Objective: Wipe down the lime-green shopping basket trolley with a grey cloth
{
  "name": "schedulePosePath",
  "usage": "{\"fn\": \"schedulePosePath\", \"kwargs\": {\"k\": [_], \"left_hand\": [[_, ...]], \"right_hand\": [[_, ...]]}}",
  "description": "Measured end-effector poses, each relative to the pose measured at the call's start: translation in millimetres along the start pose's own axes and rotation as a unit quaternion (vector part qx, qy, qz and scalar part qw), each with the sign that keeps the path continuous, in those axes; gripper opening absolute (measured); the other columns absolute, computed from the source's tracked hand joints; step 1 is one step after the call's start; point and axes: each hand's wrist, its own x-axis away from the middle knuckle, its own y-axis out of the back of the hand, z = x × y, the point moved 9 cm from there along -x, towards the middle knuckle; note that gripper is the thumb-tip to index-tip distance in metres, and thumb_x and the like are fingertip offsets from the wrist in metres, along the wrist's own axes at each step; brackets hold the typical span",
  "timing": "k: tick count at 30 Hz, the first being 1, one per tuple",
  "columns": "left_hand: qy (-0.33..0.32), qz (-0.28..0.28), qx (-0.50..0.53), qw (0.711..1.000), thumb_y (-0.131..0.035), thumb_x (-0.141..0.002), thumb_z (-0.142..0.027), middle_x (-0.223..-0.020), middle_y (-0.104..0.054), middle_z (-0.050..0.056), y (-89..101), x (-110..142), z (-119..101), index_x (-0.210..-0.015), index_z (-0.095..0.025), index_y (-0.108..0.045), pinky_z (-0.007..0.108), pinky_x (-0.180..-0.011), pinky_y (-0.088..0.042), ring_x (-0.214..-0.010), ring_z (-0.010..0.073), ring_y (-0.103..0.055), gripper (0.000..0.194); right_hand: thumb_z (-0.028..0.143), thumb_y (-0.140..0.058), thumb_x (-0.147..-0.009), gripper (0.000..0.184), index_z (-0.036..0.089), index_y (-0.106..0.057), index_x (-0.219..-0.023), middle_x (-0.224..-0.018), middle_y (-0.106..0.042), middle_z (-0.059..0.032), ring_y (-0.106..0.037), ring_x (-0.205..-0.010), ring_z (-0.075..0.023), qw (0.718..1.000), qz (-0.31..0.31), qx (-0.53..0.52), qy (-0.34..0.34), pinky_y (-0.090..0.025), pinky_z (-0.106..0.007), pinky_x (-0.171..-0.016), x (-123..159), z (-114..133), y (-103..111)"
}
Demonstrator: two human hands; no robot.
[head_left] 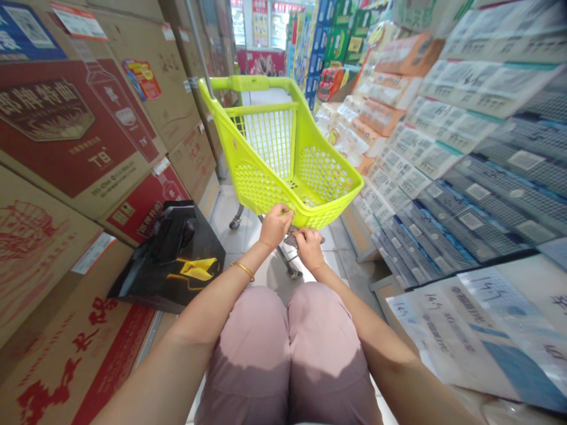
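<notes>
A lime-green plastic shopping cart point(266, 171) stands in front of my knees, its basket empty and its wheels on the tiled floor. My left hand point(277, 224) is closed, with its fingertips against the basket's lower front edge; what lies inside its fingers is hidden. Just right of it and slightly lower, my right hand point(309, 245) is closed on a bunched grey cloth point(290, 240) under the basket. Part of the cloth sticks out on both sides of the right hand. A gold bangle point(243, 271) circles my left wrist.
Stacked cardboard cartons point(66, 130) line the left side. A black gift bag point(177, 260) with a yellow patch leans there. On the right rise piles of wrapped tissue packs point(460, 118) and grey-blue packs point(469, 206). Green crates point(341, 41) stand farther back along the aisle.
</notes>
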Motion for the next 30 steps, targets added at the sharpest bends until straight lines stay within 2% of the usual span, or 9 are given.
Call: {"fn": "schedulePosePath", "kwargs": {"k": [5, 8, 12, 16, 18, 22, 25, 28, 30], "left_hand": [[-0.003, 0.007, -0.005, 1.000, -0.046, -0.081, -0.016, -0.092, -0.057, 0.005, -0.1, 2, 0, -0.084, -0.019, -0.062, 0.029, -0.077, -0.046, -0.085, 0.0171, -0.051, 0.017], [0.003, 0.006, 0.001, 1.000, -0.047, -0.079, -0.014, -0.091, -0.057, 0.005, -0.6, 3, 3, -0.083, -0.019, -0.062, 0.029, -0.077, -0.046, -0.086, 0.0175, -0.051, 0.016], [0.009, 0.007, -0.004, 1.000, -0.048, -0.078, -0.013, -0.091, -0.057, 0.004, -2.8, 3, 7, -0.085, -0.019, -0.062, 0.029, -0.078, -0.045, -0.087, 0.0172, -0.051, 0.017], [0.005, 0.005, -0.021, 1.000, -0.045, -0.082, -0.015, -0.092, -0.057, 0.005, -3.1, 2, 7, -0.087, -0.018, -0.062, 0.030, -0.079, -0.045, -0.087, 0.0168, -0.052, 0.018], [-0.002, 0.000, -0.027, 1.000, -0.043, -0.084, -0.017, -0.092, -0.057, 0.006, -1.1, 3, 4, -0.086, -0.017, -0.062, 0.030, -0.078, -0.046, -0.087, 0.0169, -0.053, 0.019], [-0.060, -0.018, -0.037, 0.997, -0.043, -0.082, -0.014, -0.095, -0.058, 0.008, 11.4, 11, -10, -0.095, -0.017, -0.061, 0.034, -0.084, -0.048, -0.091, 0.0180, -0.055, 0.022], [-0.085, -0.066, -0.043, 0.993, -0.044, -0.084, -0.017, -0.091, -0.058, 0.007, 32.9, 16, -22, -0.092, -0.018, -0.060, 0.039, -0.095, -0.045, -0.093, 0.0188, -0.056, 0.018], [-0.083, -0.100, -0.043, 0.991, -0.043, -0.085, -0.020, -0.091, -0.059, 0.008, 51.4, 10, -34, -0.094, -0.018, -0.059, 0.042, -0.099, -0.043, -0.098, 0.0200, -0.056, 0.018], [-0.082, -0.093, -0.038, 0.992, -0.041, -0.086, -0.022, -0.098, -0.059, 0.009, 54.2, 0, -44, -0.097, -0.018, -0.058, 0.044, -0.101, -0.042, -0.106, 0.0215, -0.054, 0.020]], "right_hand": [[0.009, -0.046, -0.080, 0.029, 0.023, -0.065, -0.098, -0.095, -0.052, -0.0070, -0.042, -0.091, -0.0196, 0.995, -0.100, -0.011, -0.016, -0.034, -0.033, -0.081, -28, -2, 45], [0.013, -0.048, -0.081, 0.027, 0.024, -0.064, -0.100, -0.097, -0.051, -0.0070, -0.042, -0.094, -0.0207, 0.992, -0.123, -0.022, -0.014, -0.035, -0.035, -0.084, -38, -2, 58], [0.010, -0.047, -0.081, 0.027, 0.024, -0.064, -0.097, -0.097, -0.052, -0.0069, -0.040, -0.096, -0.0208, 0.996, -0.084, -0.033, -0.019, -0.036, -0.035, -0.085, -30, -4, 41], [0.005, -0.048, -0.077, 0.029, 0.022, -0.064, -0.095, -0.095, -0.054, -0.0075, -0.041, -0.091, -0.0198, 0.999, 0.006, -0.039, 0.003, -0.037, -0.033, -0.081, -10, -2, 10], [0.005, -0.048, -0.074, 0.030, 0.021, -0.062, -0.096, -0.095, -0.053, -0.0071, -0.043, -0.090, -0.0193, 0.998, 0.002, -0.054, 0.016, -0.038, -0.033, -0.080, -6, -1, 12], [0.009, -0.047, -0.070, 0.032, 0.023, -0.057, -0.097, -0.093, -0.048, -0.0048, -0.045, -0.090, -0.0192, 0.986, -0.142, -0.088, -0.007, -0.040, -0.036, -0.083, -12, -9, 58], [0.012, -0.047, -0.069, 0.035, 0.025, -0.055, -0.100, -0.094, -0.045, -0.0040, -0.047, -0.090, -0.0193, 0.966, -0.234, -0.107, -0.019, -0.040, -0.038, -0.084, -20, -15, 93], [0.013, -0.047, -0.070, 0.036, 0.025, -0.054, -0.103, -0.097, -0.044, -0.0046, -0.047, -0.092, -0.0196, 0.952, -0.274, -0.129, -0.043, -0.040, -0.038, -0.084, -29, -21, 111], [0.015, -0.047, -0.072, 0.036, 0.024, -0.055, -0.105, -0.100, -0.045, -0.0058, -0.047, -0.095, -0.0203, 0.954, -0.262, -0.130, -0.062, -0.040, -0.038, -0.085, -38, -22, 113]]}}
